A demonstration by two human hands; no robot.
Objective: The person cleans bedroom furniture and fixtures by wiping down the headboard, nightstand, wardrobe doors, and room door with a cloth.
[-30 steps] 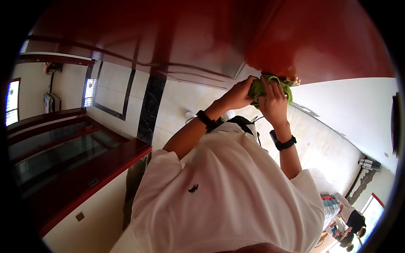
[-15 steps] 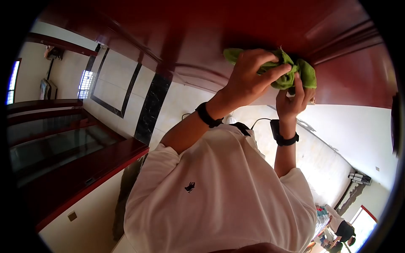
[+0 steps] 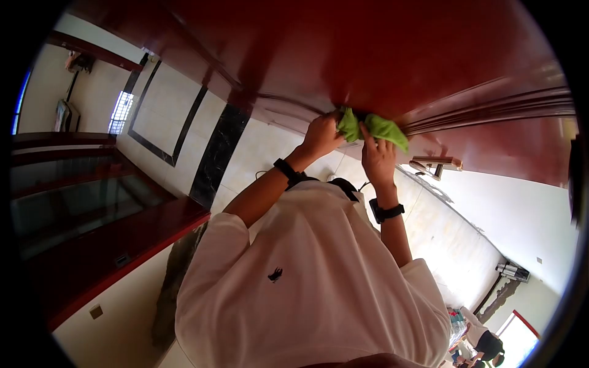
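Observation:
A crumpled green cloth is bunched between my hands, up against a glossy dark red door near its grooved moulding. My left hand is closed around the left end of the cloth, its fingertips partly hidden. My right hand grips the cloth from below, with fingers pressed onto it. Black bands circle both wrists. To the right of my right hand, a metal door handle sticks out from the door's edge.
At left stands a dark red frame with glass panels. Pale floor tiles with a black stone strip lie beyond the door. A white wall is at right. Other people are at the lower right.
Both hands and the green cloth have moved left and slightly down in view, closer to my body. The door handle, mostly hidden before, now shows. My left fingers have closed in more.

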